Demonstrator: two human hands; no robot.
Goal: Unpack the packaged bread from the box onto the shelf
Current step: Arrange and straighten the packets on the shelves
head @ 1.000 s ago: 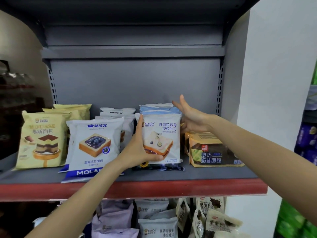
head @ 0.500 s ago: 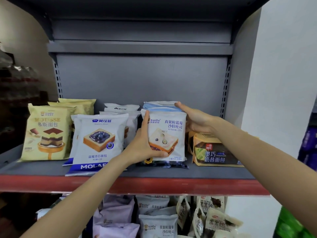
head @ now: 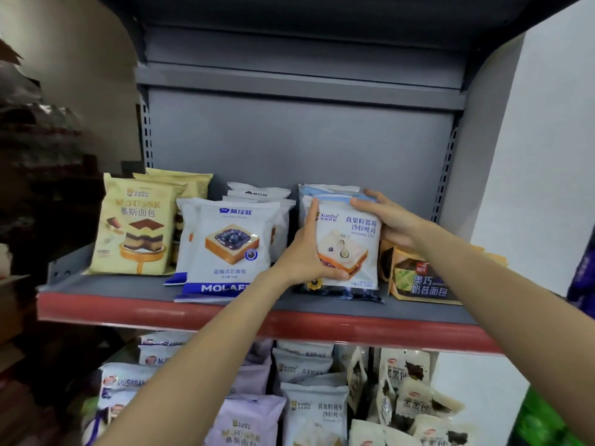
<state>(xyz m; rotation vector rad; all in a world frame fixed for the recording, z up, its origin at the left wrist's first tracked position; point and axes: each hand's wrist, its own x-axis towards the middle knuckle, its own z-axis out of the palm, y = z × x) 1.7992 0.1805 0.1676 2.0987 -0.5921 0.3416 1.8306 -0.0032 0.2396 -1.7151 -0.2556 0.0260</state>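
1. The step in hand looked to be seating a pack on the shelf (head: 225,320): the blueberry toast pack (head: 351,249) stood upright at the front of its own row, its bottom edge down on the grey deck, between the Molafe blueberry packs (head: 230,249) and the brown-and-orange milkshake bread pack (head: 418,278).
2. The left hand (head: 306,252) gripped the pack's left edge, thumb across the lower front and forefinger running up the side.
3. The right hand (head: 386,220) was curled over the top right corner, fingers on the top seam, holding it against the blue-topped packs behind.
4. Both forearms reached up and forward from below, the right one passing over the milkshake bread pack.
5. Next, I judged, it wanted squaring flush with the row, then both hands letting go gently so it would not tip forward.
6. The box was not in view.
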